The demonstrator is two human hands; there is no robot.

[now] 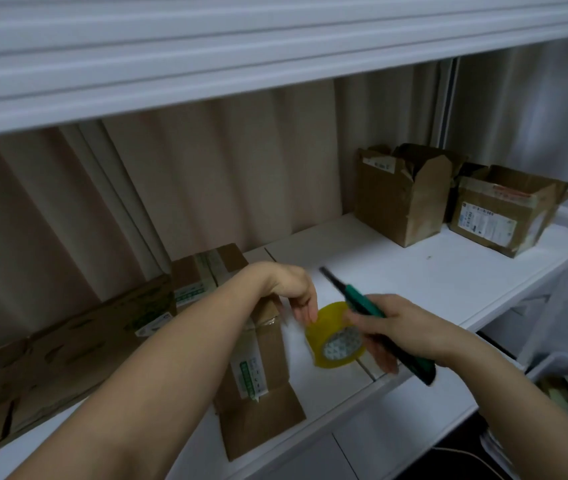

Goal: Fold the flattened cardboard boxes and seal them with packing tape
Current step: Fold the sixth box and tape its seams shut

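Holding the tape roll [336, 336] between both hands, I have it just beside the right edge of the small folded box [260, 362] on the white shelf [431, 271]. Left hand [296, 294]: fingers bent downward, tips on the roll's upper left rim, apparently to find or lift the tape's free end; whether they pinch it I cannot tell. Right hand [391, 329]: fingers curled round a green-and-black utility knife [376, 322], its dark tip pointing up and left, away from the body, while the lower fingers extend along the roll's right side to steady it. I judge the knife is kept in hand so the strip can be cut without setting the roll down. A larger flattened box [68, 344] lies to the left; two opened boxes [407, 199] stand well apart at the far right
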